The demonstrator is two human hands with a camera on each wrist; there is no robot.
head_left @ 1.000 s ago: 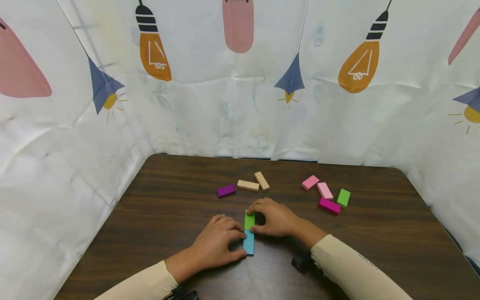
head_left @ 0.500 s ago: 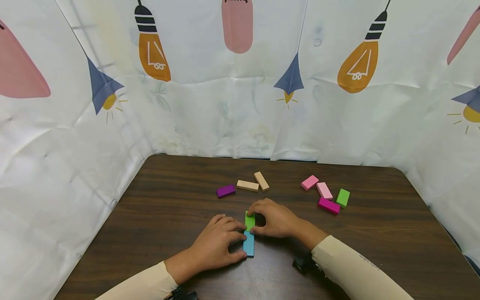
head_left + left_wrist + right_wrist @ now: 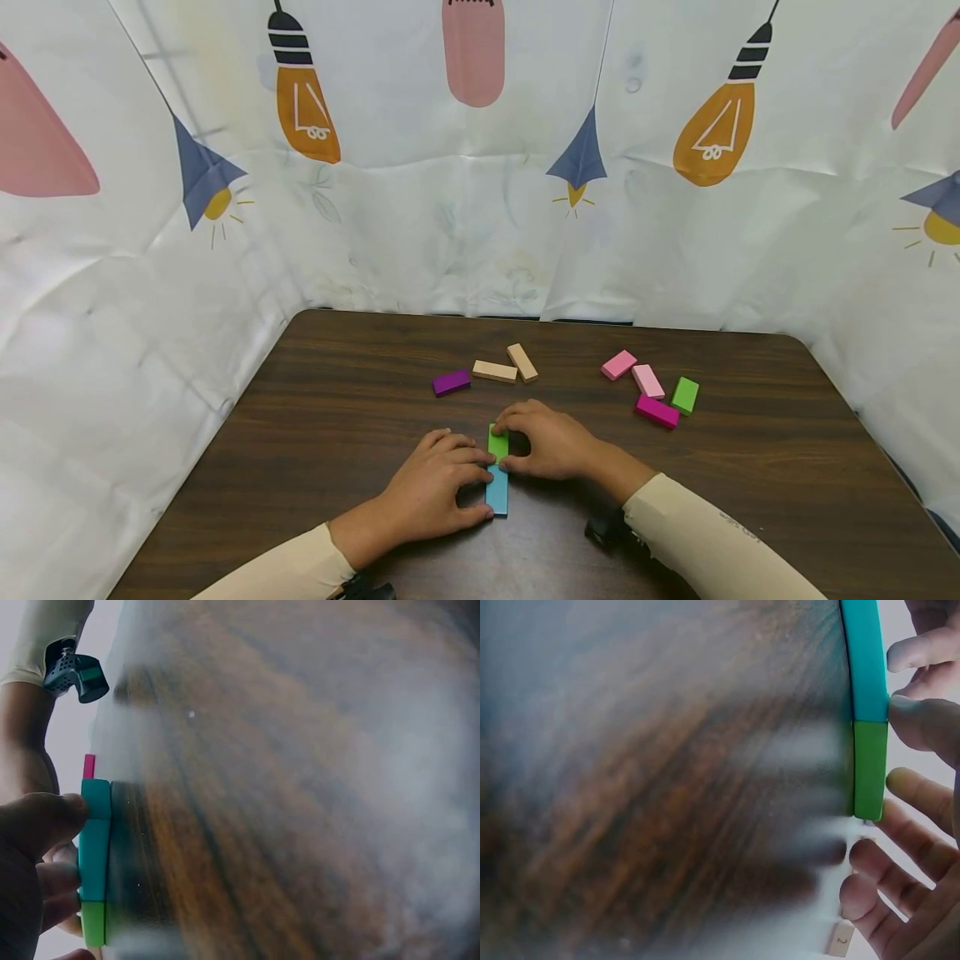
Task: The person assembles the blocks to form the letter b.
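Right hand [image 3: 549, 439] pinching the near green block [image 3: 497, 447], left hand [image 3: 438, 483] just touching the blue block [image 3: 497, 495], both blocks are inching nearer, staying lined up.

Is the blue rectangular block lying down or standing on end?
Lying down. The blue block shows its long face upward in the head view and meets the green rectangular block end to end.
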